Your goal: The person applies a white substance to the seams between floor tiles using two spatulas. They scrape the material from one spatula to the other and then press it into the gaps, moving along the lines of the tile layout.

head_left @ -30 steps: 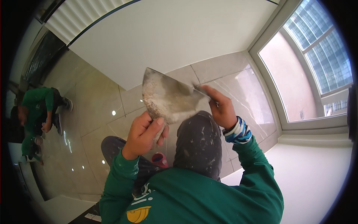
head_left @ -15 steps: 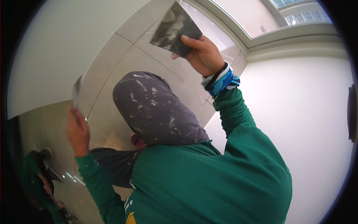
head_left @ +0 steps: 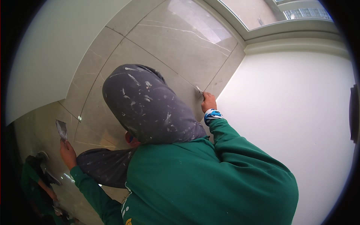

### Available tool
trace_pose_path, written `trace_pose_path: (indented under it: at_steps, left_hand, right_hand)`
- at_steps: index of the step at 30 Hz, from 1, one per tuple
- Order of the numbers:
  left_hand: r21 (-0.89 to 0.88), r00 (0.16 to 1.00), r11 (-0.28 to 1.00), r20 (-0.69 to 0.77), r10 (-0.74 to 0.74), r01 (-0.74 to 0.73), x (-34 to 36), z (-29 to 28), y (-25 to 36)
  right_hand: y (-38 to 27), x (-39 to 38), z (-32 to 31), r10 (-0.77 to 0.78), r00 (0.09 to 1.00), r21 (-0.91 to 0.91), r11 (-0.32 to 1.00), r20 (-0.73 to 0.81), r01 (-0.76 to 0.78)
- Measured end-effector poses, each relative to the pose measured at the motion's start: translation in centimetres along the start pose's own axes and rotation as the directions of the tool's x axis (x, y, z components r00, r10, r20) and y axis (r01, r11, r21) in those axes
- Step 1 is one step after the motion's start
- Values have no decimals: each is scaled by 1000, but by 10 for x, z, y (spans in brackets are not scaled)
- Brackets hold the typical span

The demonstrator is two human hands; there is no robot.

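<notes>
My left hand (head_left: 68,154) is at the left, closed around the lower end of a scraper (head_left: 61,129) with a thin grey, smeared blade pointing up and away. At the right, low by the foot of the white wall, my right hand (head_left: 208,102) is closed on a dark flat plate (head_left: 199,90). Only the plate's narrow, pale-edged end shows, over the tile floor (head_left: 150,65) close to a joint line. Whether it touches the tile, I cannot tell. A blue and white band circles my right wrist. My knee, in dark trousers with white spatters, rises between the hands.
A smooth white wall (head_left: 285,112) borders the floor on the right, with a window frame (head_left: 277,33) at the far right. Another pale panel (head_left: 56,48) stands on the left. A figure in green (head_left: 37,183) appears at the lower left.
My right hand has come down and nearer with the plate, which now shows edge-on instead of its broad face. My left hand has lowered with the scraper, and its blade has turned.
</notes>
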State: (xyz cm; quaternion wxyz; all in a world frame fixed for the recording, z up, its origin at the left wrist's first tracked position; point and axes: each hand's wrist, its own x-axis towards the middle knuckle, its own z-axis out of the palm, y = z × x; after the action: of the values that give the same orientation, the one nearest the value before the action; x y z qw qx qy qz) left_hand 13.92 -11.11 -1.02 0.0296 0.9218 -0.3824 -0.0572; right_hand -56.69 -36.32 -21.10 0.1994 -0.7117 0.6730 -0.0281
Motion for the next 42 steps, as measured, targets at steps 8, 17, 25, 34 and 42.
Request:
trace_pose_path:
  at_steps: [8,17,25,34,42]
  left_hand:
    - [31,996,999,83,21,-24,2,-11,14]
    - [-25,998,997,-2,68,-68,-4,-4,6]
    - [1,998,998,17,63,-63,-4,-4,4]
    - [67,994,992,18,108,-109,1,-6,8]
    - [44,994,995,68,82,-86,3,-4,3]
  right_hand:
    - [-19,-14,6,12,991,-61,998,136,-3]
    - [-28,5,16,-88,991,-106,989,105,99]
    - [-45,25,16,-128,989,-131,982,72,136]
    - [-81,48,20,-199,974,-115,971,111,211]
    - [-101,67,28,-247,963,-150,953,112,262]
